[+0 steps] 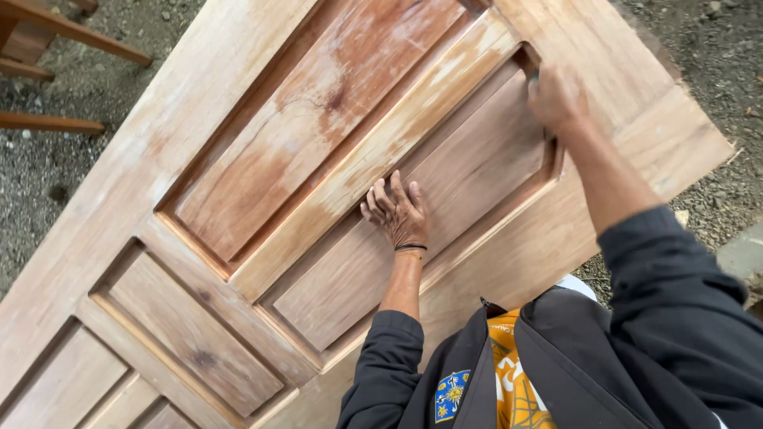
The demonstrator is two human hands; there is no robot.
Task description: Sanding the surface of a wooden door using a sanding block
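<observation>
The pale, unfinished wooden panelled door is lying flat beneath the person, its long axis running diagonally from the lower left of the view to the upper right, over gravelly ground. It is carrying raised rectangular panels set in grooved frames, with reddish-brown patches on the upper panel and lighter, rubbed streaks along the rail between the two large panels.

The left hand is resting on the lower large panel, palm down and fingers together, pointing up toward the middle rail; it is holding nothing, only pressing flat on the wood. A dark band is sitting at its wrist, and the dark sleeve is pushed back above the forearm.

The right hand is reaching farther out, to the top right corner of that same panel, where the moulded groove is turning. It is curled into a loose fist over something small and dark at the groove's corner; I cannot tell what the thing is. The right arm is stretched nearly straight, the forearm running along the panel's short end.

So the groove corner is lying directly under the right fingers, with the left hand well apart. Some reddish wooden slats are showing at the upper left edge.
</observation>
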